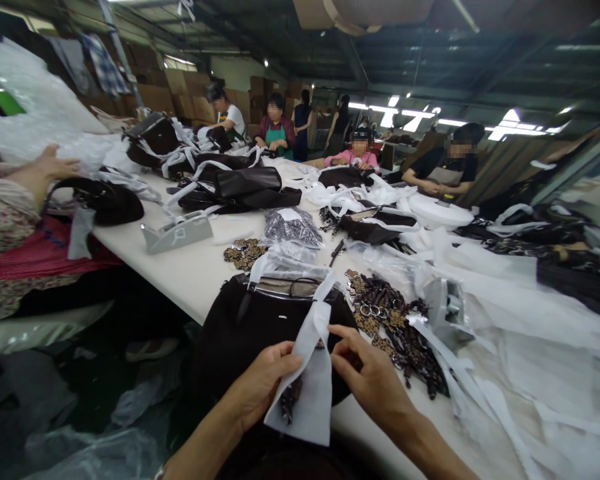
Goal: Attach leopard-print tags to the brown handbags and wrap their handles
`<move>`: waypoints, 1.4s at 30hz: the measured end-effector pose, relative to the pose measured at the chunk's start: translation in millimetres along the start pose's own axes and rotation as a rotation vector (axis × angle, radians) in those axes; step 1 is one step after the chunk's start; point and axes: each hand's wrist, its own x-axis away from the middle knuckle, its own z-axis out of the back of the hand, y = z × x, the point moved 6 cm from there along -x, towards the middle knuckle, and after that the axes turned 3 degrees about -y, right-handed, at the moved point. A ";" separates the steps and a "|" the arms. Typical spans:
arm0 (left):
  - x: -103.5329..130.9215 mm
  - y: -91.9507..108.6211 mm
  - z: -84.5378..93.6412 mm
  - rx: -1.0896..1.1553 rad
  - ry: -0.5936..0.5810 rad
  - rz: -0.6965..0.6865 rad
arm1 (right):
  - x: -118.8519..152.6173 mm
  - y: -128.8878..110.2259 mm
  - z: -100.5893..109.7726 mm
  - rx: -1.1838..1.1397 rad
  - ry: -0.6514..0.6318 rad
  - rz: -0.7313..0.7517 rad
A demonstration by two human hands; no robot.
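A black handbag (250, 333) with a zipped top lies at the table's near edge, in front of me. Thin white wrapping is wound around its handles. A strip of white wrapping sheet (313, 400) hangs down the bag's front, folded around a dark beaded charm (291, 400) that partly shows. My left hand (267, 377) is closed on the sheet's left edge, thumb on top. At the opposite edge, my right hand (363, 360) has its index finger and thumb on the sheet, the other fingers curled. The fingertips behind the sheet are hidden.
Dark beaded charms with leopard-pattern tags (400, 327) lie right of the bag. Grey tape dispensers (177, 232) (449, 310) stand on both sides. A bag of dark pieces (293, 227) and more handbags (245, 187) lie beyond. A co-worker's hand (53, 167) is at left; several people work farther back.
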 end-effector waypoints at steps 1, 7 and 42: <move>-0.7 -1.2 0.3 -0.017 0.009 0.001 | 5.7 -3.4 -4.0 0.001 -0.014 0.059; -2.6 -2.6 3.5 -0.216 0.088 -0.043 | 9.3 -25.8 -26.8 0.007 -0.156 0.298; 18.4 -1.5 14.3 -0.191 0.000 -0.290 | -7.2 21.5 -24.1 -0.609 -0.262 -0.514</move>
